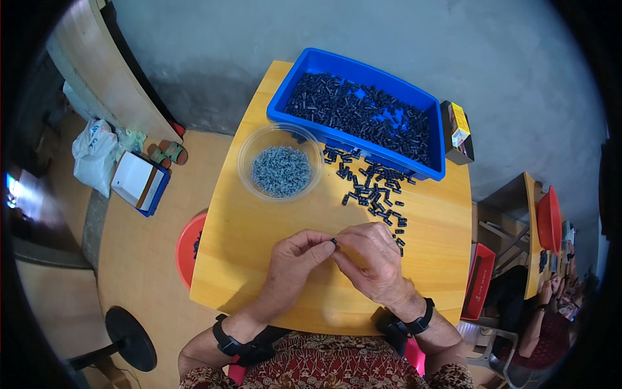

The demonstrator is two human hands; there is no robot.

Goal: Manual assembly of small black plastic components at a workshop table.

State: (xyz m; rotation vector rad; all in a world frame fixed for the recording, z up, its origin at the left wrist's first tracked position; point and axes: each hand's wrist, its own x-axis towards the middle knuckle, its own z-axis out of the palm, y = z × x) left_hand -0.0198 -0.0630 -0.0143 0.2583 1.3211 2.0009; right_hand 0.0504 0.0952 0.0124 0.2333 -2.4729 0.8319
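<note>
Near the front of the yellow wooden table, my left hand pinches a small black cylindrical part between thumb and forefinger. My right hand meets it there, its fingers closed in a pinch at the part's other side; what they hold is too small to make out. Beyond my left hand stands a round clear tub with many small silvery metal pieces. Loose black parts like the held one lie scattered beyond my right hand.
A large blue bin full of black parts stands at the table's back. A dark box with a yellow packet is beside it. A red basin sits low on the left, a red crate on the right. Another person sits farther right.
</note>
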